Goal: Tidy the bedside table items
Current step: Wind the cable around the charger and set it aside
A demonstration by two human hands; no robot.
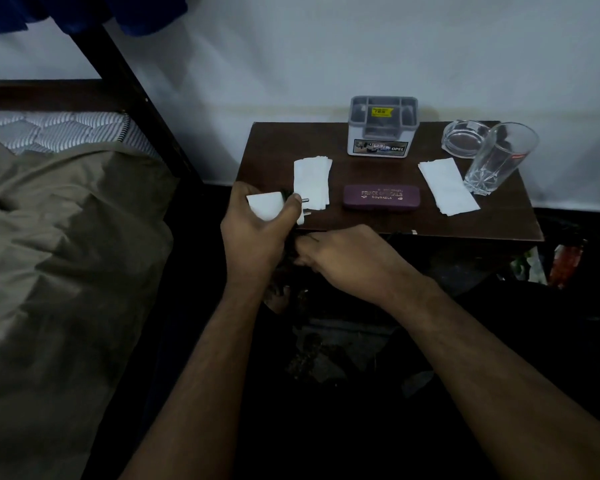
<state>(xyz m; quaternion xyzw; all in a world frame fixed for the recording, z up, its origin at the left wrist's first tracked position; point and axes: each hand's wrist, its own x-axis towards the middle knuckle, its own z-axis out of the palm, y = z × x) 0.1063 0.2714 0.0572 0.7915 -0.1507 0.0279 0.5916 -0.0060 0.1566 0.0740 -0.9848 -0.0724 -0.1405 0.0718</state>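
The left hand [257, 233] grips a white charger [267, 206] at the table's [465, 223] front left corner, its pins pointing toward a stack of tissues [311, 183]. The right hand [347, 258] pinches a dark cable [293, 242] just below it. A purple glasses case [381, 197] lies mid-table, another tissue [447, 186] beside a glass [499, 157]

A dark wooden desk [465, 223] stands against the wall, beside a bed [66, 237]. At its back edge sits a grey organiser [383, 128]. To the right, an ashtray [463, 140] stands just behind a glass [499, 157]. In front lie two folded tissues [312, 181] [447, 185], with a purple case [381, 197] between them. An olive sheet [49, 271] covers the bed.
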